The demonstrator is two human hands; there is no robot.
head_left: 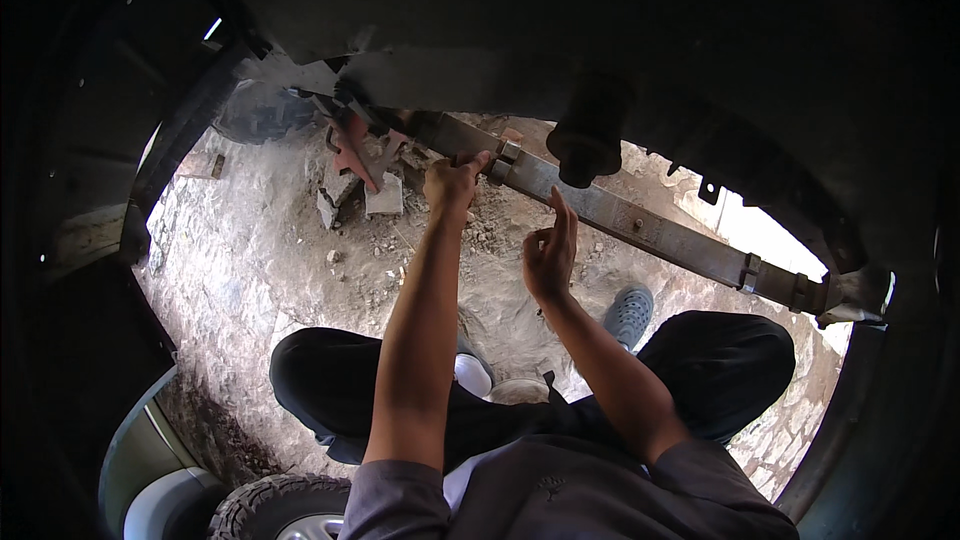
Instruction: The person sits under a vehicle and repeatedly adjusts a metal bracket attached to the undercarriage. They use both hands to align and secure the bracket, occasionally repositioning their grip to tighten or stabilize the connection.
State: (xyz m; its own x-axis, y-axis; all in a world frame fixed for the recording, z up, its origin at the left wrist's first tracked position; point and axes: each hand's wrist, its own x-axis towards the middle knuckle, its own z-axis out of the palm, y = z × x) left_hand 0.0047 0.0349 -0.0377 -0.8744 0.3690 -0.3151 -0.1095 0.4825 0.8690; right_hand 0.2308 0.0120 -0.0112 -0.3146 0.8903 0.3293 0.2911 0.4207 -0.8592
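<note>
The spring [610,212] is slanting above the ground [250,270]; the left hand [453,183] is seemingly grasping its near edge beside the clip [503,162], perhaps steadying it. The right hand [551,258] is hovering loose by that edge, next probably needing a hold.

The long flat steel bar [640,226] is dull grey, mottled with rusty brown. The angular metal stand [350,148] is faded orange-red, and the squarish stone-like block [384,198] pale grey. The rough stony ground [240,260] is blotched whitish, beige and brown. The rubber clog [630,314] is blue-grey, dotted with darker holes; the loose cloth trousers [725,370] are black, the short-sleeved cloth shirt [610,500] dark purplish grey with a small black motif
</note>
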